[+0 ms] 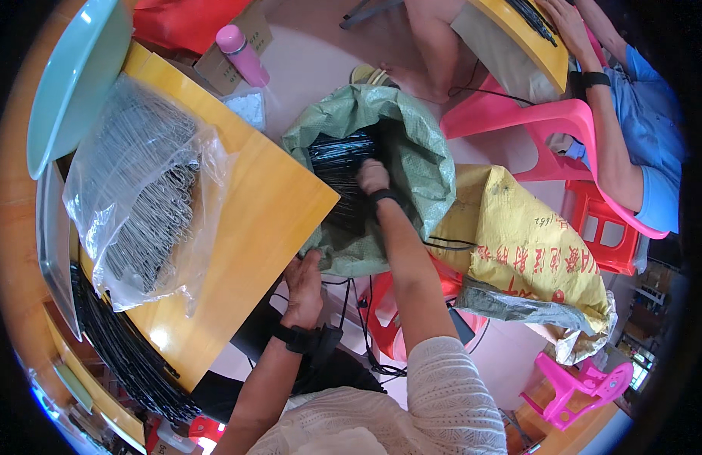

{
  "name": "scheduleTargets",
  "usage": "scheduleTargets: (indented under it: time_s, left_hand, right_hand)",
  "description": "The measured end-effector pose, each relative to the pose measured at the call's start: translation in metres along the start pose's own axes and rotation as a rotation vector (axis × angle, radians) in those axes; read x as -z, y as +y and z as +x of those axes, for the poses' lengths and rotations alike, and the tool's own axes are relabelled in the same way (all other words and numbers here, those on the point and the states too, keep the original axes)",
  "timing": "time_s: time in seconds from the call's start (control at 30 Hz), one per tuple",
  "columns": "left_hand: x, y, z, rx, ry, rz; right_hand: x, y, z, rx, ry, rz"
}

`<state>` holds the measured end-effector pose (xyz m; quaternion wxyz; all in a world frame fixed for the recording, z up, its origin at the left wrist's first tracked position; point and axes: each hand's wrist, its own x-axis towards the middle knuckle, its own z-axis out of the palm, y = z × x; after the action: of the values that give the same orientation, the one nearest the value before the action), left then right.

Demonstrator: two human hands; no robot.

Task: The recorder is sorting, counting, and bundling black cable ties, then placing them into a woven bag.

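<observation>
A green woven sack [423, 144] stands with its mouth wide and its rim rolled outward. Inside lies a bundle of thin black rods [342, 155], shiny along the top. Deep in the sack my right hand [373, 176] is closed against the rods; its fingertips are hidden, so what it grips cannot be made out. My left hand [303, 287] is at the sack's near left rim, fingers curled at the fabric, beside the table corner. On the yellow table [267, 186], a clear plastic bag [142, 189] holds many thin metal wire pieces.
More black rods [131, 349] lie along the table's left side, near a pale green basin [70, 83]. A pink bottle [242, 54] stands beyond the table. Right of the sack are a yellow sack [518, 243] and a pink chair [533, 114], with a person's arm [620, 144] beside it. Cables [370, 334] hang below.
</observation>
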<state>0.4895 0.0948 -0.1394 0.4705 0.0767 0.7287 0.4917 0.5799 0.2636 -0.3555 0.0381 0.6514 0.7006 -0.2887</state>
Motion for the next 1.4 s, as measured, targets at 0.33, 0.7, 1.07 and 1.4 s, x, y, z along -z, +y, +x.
scheduleTargets:
  time_s: [0.33,0.7,1.07,1.4]
  left_hand:
    - [-0.005,0.016,-0.004,0.108,0.068,0.142]
    - [0.012,-0.098,0.001,0.113,-0.100,0.026]
    - [-0.026,-0.002,-0.008,0.048,-0.141,-0.018]
    - [-0.026,-0.011,-0.007,-0.274,-0.119,0.224]
  right_hand:
    - [-0.057,0.111,0.043,-0.113,-0.253,0.875]
    - [0.002,0.106,0.023,-0.298,0.048,0.311]
    - [0.035,0.053,0.035,-0.306,0.167,0.353]
    - [0.059,-0.025,0.004,-0.141,-1.015,1.051]
